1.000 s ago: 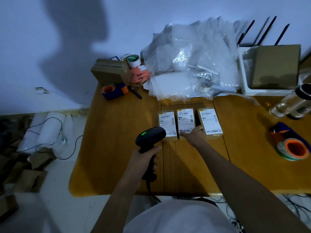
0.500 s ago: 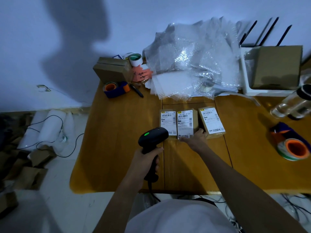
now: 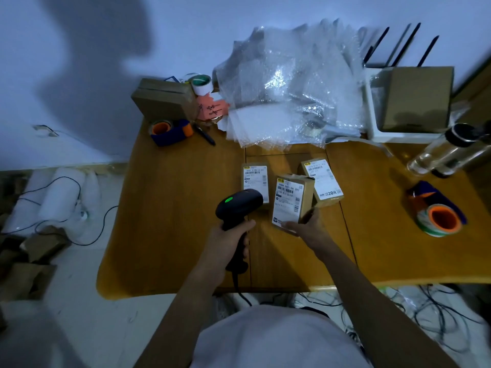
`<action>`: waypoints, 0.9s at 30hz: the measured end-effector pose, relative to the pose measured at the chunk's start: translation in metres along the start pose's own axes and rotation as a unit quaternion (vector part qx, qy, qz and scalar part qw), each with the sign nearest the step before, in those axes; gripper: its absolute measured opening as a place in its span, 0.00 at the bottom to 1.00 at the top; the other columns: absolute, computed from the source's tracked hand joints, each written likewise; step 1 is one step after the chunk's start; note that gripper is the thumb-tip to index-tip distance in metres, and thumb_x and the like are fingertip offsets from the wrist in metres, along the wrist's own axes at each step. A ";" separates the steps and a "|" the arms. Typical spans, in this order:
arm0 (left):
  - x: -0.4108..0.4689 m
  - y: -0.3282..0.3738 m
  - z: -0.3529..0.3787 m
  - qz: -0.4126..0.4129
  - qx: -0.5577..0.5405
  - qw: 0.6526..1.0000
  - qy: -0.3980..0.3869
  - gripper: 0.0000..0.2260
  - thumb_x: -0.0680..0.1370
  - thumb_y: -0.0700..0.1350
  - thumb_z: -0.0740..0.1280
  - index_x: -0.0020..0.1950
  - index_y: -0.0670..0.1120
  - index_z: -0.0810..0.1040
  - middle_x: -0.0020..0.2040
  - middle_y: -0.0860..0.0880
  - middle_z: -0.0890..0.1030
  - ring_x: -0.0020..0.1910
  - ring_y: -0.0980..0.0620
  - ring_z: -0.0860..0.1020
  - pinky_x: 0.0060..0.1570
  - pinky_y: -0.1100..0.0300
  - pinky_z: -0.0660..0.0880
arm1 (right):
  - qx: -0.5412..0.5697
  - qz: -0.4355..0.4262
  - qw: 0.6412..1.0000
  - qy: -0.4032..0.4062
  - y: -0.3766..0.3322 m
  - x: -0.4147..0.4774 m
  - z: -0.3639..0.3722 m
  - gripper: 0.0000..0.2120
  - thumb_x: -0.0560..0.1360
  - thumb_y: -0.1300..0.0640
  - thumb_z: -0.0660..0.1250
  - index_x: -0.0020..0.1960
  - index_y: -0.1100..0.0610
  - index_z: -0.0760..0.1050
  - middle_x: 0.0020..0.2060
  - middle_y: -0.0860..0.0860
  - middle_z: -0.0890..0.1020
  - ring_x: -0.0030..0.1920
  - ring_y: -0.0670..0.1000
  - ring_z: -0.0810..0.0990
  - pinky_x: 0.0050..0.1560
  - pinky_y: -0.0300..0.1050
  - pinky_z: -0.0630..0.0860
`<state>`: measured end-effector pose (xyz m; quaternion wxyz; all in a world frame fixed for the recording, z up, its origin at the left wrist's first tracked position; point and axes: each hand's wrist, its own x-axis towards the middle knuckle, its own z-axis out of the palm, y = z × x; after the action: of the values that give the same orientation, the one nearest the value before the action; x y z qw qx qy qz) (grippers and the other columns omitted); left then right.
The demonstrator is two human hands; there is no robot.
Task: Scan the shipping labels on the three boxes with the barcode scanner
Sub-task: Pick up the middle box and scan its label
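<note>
Three small cardboard boxes with white shipping labels are at the middle of the wooden table (image 3: 172, 208). The left box (image 3: 255, 179) and the right box (image 3: 322, 181) lie flat. My right hand (image 3: 305, 227) grips the middle box (image 3: 291, 201) by its near end and holds it lifted and tilted, label up. In my left hand (image 3: 228, 240) is the black barcode scanner (image 3: 239, 205), held by its handle; its green light is on and its head points at the boxes, just left of the lifted one.
A heap of bubble wrap (image 3: 292, 83) fills the back of the table. Tape dispensers sit at the back left (image 3: 170, 130) and right (image 3: 438, 211). A brown box (image 3: 163, 98), a pen (image 3: 204, 134), a clear bottle (image 3: 449, 152) and a white tray with a box (image 3: 417, 99) are around. Cables lie on the floor.
My right hand has picked the middle box up off the table and tilted it toward me. The scanner has stayed in nearly the same place.
</note>
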<state>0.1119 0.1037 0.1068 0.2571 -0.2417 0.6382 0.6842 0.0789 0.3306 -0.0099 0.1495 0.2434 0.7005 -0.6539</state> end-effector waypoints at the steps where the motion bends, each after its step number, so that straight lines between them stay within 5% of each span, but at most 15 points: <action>1: 0.000 0.001 0.001 0.004 0.001 1.000 -0.004 0.10 0.76 0.49 0.76 0.43 0.44 0.78 0.30 0.48 0.77 0.28 0.51 0.75 0.38 0.53 0.74 | 0.006 -0.006 1.000 -0.006 -0.002 -0.003 0.000 0.39 0.69 0.67 0.79 0.73 0.56 0.61 0.60 0.52 0.78 0.63 0.56 0.79 0.38 0.39 0.83; 5: -0.002 0.001 0.006 0.038 0.039 0.998 -0.017 0.09 0.77 0.47 0.74 0.44 0.44 0.79 0.30 0.49 0.76 0.27 0.52 0.74 0.34 0.56 0.74 | 0.037 -0.011 0.999 -0.028 -0.002 -0.011 -0.001 0.38 0.71 0.67 0.78 0.74 0.57 0.63 0.62 0.54 0.79 0.58 0.52 0.81 0.37 0.36 0.82; 13: -0.006 0.024 -0.005 0.121 0.087 0.988 -0.036 0.08 0.78 0.46 0.74 0.46 0.42 0.80 0.28 0.50 0.76 0.26 0.54 0.74 0.32 0.62 0.75 | 0.025 -0.014 0.999 -0.022 -0.009 -0.018 0.002 0.33 0.71 0.59 0.79 0.70 0.52 0.66 0.59 0.50 0.81 0.56 0.52 0.82 0.49 0.47 0.81; 18: -0.014 0.033 -0.009 0.111 0.102 0.987 -0.049 0.09 0.79 0.47 0.73 0.42 0.44 0.78 0.28 0.50 0.75 0.25 0.53 0.73 0.30 0.62 0.73 | 0.030 -0.016 0.999 -0.015 -0.011 -0.020 0.004 0.34 0.70 0.57 0.80 0.70 0.54 0.67 0.59 0.51 0.82 0.57 0.54 0.83 0.55 0.53 0.82; 27: -0.020 0.023 -0.008 0.089 0.070 0.992 -0.056 0.09 0.78 0.48 0.73 0.42 0.46 0.78 0.30 0.49 0.75 0.27 0.53 0.73 0.33 0.59 0.74 | 0.028 -0.038 0.999 -0.021 -0.014 -0.022 0.001 0.33 0.71 0.57 0.80 0.70 0.53 0.68 0.59 0.51 0.82 0.57 0.53 0.83 0.51 0.47 0.81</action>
<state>0.1119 0.0940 0.1367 0.2472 -0.1267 0.6881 0.6703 0.0901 0.3264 0.0138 0.1326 0.2068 0.6875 -0.6833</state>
